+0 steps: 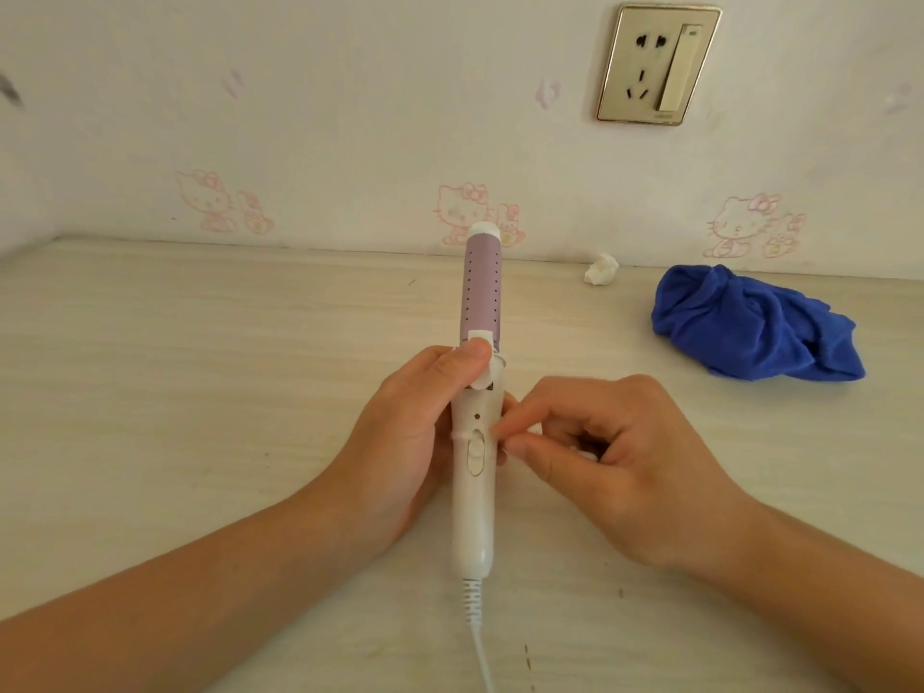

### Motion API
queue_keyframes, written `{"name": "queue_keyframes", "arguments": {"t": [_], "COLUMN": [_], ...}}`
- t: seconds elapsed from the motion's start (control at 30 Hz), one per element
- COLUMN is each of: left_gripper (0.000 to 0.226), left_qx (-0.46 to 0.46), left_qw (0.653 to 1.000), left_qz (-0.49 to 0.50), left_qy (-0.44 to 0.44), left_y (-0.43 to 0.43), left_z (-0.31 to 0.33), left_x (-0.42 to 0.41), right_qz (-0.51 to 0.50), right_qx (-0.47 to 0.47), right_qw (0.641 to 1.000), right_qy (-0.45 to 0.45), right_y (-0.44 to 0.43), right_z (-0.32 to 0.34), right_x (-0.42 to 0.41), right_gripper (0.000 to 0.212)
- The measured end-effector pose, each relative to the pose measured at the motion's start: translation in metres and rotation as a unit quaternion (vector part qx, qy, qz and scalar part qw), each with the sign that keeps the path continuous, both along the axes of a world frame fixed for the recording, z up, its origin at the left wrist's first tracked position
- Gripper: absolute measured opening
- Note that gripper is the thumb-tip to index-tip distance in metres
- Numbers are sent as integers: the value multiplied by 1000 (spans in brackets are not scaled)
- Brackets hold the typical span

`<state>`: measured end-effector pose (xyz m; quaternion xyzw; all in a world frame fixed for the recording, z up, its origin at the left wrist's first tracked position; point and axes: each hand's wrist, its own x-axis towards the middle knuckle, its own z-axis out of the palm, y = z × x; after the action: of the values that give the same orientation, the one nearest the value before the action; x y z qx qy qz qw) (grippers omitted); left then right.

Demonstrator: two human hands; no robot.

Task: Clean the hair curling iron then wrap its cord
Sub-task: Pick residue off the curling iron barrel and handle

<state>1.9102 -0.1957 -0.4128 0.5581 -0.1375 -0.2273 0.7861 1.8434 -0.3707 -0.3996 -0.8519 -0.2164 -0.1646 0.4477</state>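
cord [482, 652], curling iron [475, 502] gripped by left hand [400, 432] fingers, right hand [625, 467] fingers pinching white wad [585, 450]

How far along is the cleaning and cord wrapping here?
Mid-cleaning, it seems. The left hand grips the white-and-lilac curling iron; the right hand pinches a thin white strand at its handle. The crumpled blue cloth lies aside. The white cord trails loose, unwrapped.

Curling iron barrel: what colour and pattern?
The curling iron's cylindrical barrel is pale lilac with rows of small dark dots; head view shows it best.
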Motion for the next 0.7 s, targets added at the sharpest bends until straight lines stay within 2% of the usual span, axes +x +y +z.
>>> {"name": "queue_keyframes", "arguments": {"t": [0.1, 0.23, 0.4, 0.57, 0.7], "left_gripper": [54, 37, 38, 40, 41], "left_qx": [16, -11, -28, -43, -42], "left_qw": [1000, 999, 998, 993, 992], "left_qz": [-3, -15, -39, -78, -85], "left_qy": [-4, 30, 45, 81, 82], "left_y": [-1, 0, 0, 4, 6], "left_z": [1, 1, 5, 10, 11], "left_x": [0, -1, -3, 0, 1], "right_qz": [-38, 26, -23, 62, 6], "right_qx": [16, 6, 11, -22, -26], "right_qw": [999, 1000, 1000, 997, 1000], "right_qy": [-17, 12, -2, 27, 5], "right_y": [-4, 0, -2, 1, 0], "right_z": [2, -2, -2, -5, -6], "right_x": [5, -4, 2, -6, -2], "right_gripper": [12, 11, 11, 12, 9]}}
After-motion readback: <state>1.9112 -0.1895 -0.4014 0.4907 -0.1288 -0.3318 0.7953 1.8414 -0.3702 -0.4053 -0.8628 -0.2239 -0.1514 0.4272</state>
